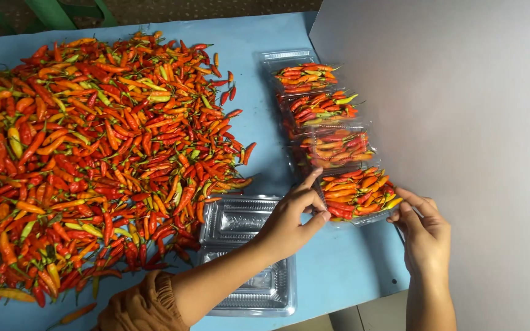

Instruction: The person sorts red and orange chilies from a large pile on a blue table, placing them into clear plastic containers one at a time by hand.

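A clear plastic box filled with red and orange chillies [357, 195] lies at the near end of a row of filled boxes on the blue table [338, 270]. My left hand [289, 220] grips its left edge, index finger raised along the side. My right hand [423, 230] holds its right edge with fingertips. Three more filled clear boxes [320, 110] line up behind it, toward the far side.
A large heap of loose red, orange and green chillies [93, 153] covers the left half of the table. An open empty clear box [246, 257] lies under my left forearm. A grey wall panel [461, 122] borders the right.
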